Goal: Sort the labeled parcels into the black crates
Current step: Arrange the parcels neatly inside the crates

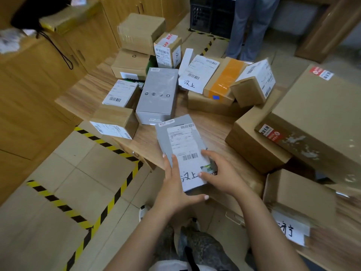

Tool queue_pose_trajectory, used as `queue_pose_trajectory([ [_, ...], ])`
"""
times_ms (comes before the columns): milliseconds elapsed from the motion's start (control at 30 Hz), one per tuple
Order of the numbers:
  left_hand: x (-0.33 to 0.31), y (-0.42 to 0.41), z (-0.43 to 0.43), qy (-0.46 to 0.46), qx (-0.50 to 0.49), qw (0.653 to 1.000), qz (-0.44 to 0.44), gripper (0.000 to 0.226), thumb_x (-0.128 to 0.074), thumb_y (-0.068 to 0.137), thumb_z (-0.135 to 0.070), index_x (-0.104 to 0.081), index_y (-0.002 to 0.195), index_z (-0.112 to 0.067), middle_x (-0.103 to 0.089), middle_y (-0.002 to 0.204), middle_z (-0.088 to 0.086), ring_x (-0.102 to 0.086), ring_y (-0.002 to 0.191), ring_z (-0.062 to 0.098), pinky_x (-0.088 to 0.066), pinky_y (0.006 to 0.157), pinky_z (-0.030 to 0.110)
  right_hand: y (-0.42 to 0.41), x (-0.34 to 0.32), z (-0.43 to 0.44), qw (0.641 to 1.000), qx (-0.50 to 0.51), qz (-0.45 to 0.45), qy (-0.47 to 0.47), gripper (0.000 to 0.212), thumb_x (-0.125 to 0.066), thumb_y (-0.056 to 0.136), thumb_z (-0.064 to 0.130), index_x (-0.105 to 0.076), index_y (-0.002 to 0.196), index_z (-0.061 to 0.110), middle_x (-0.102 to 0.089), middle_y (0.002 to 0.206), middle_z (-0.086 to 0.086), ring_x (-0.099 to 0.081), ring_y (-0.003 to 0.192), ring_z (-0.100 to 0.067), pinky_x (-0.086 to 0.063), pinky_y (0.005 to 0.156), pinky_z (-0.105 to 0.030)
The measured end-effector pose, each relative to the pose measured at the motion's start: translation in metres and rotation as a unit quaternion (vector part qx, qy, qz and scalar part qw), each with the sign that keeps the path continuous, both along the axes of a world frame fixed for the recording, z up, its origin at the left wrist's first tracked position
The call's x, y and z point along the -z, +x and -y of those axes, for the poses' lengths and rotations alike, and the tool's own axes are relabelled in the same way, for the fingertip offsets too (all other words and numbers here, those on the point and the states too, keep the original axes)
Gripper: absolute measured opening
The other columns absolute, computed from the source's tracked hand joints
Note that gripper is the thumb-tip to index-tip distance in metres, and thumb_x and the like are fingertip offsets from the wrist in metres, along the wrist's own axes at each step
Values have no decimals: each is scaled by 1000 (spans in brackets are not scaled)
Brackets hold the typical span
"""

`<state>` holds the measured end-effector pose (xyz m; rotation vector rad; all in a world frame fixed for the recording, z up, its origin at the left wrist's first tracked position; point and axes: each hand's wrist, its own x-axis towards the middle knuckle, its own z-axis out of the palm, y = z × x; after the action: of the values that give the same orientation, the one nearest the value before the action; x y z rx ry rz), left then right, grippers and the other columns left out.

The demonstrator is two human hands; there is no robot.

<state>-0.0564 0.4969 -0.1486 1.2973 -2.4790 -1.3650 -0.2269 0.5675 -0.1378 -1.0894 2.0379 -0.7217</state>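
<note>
Grey flat parcel (181, 141) is held in both hands over the near edge of the wooden table (211, 126), label side up and far end tilted away. It looks lifted clear of the table, not certain.

Left hand (175, 188) grips the near-left corner: fingers lie along the left edge, thumb wraps across the near end. Right hand (220, 173) holds the right side, with fingertips and thumb pressed on the white shipping label (183, 145). Neither hand is free.

Handwritten characters (188, 178) sit at the near end of the label, partly covered by the thumbs. Probably the sort key.

Handling, my guess: a thin rigid carton, light, with stiff faces and crisp edges. The label paper is smooth, so pads on it may slide; take it by the long edges or a corner instead. One hand across the width looks enough to carry it. Contents unknown, so set it down rather than toss it.

Black crates (207, 16) stand on the floor well beyond the table, next to a standing person's legs (252, 26). Other labelled cardboard boxes crowd the table, including a grey upright box (158, 94) just beyond the held parcel.
</note>
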Motion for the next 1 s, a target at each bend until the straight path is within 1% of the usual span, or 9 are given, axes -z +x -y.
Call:
queue_pose_trajectory([
  [133,2,6,11,-8,12,1000,-9,139,-85,65,-46,26,148,-33,40,151,-10,4,142,2,-36,107,33,4,2,-3,999,-6,19,30,75,-72,85,28,-31,147,39,-34,144,10,-41,111,-2,-41,77,-13],
  [267,5,9,25,-34,41,998,-16,126,-83,71,-35,13,152,-33,23,159,-7,-9,145,8,-33,101,25,7,5,-5,998,18,49,36,88,-72,84,31,-17,152,41,-31,147,14,-45,115,-4,-51,86,-24],
  [333,6,10,30,-17,37,999,-34,126,-83,68,-38,9,153,-34,7,163,-7,-4,144,3,-33,112,35,12,6,-4,994,34,102,27,96,-70,87,26,-3,153,43,-29,148,22,-42,119,1,-49,76,-15],
  [467,5,20,37,28,16,998,-58,129,-83,59,-49,11,148,-51,-22,159,-5,-31,142,15,-41,108,47,18,3,-4,990,42,132,15,91,-66,90,21,-4,154,40,-22,156,20,-45,125,-4,-51,70,-13],
  [567,-3,25,44,24,12,994,-107,125,-84,58,-48,5,146,-57,-19,159,-12,-36,139,11,-46,104,47,19,-12,0,994,40,104,-19,92,-69,88,22,-8,153,42,-19,158,19,-40,129,-3,-55,74,-17],
  [700,-28,22,56,-17,9,991,-135,122,-85,61,-45,1,147,-56,-14,159,-18,-33,141,11,-50,99,49,16,-48,11,995,28,51,-79,90,-69,88,21,-10,152,44,-11,161,18,-25,143,-7,-49,99,-31],
  [800,-56,17,61,-63,10,984,-166,118,-85,68,-35,-1,148,-54,-4,160,-21,-25,144,7,-47,103,44,13,-79,19,993,19,19,-118,84,-67,90,19,-15,152,45,-1,162,17,-7,138,7,-33,104,-19],
  [933,-95,11,67,-138,23,968,-208,112,-83,74,-30,-2,149,-48,1,156,-29,2,145,-5,-30,115,32,13,-113,25,985,13,2,-173,84,-69,87,18,-21,150,47,0,160,23,-10,143,4,-42,106,-25],
  [1000,-113,10,72,-163,20,960,-227,111,-83,74,-27,-5,152,-42,-3,160,-21,5,145,-6,-27,113,25,14,-127,27,978,7,-8,-208,84,-71,86,18,-24,148,49,0,159,26,-8,141,13,-38,103,-17],
])
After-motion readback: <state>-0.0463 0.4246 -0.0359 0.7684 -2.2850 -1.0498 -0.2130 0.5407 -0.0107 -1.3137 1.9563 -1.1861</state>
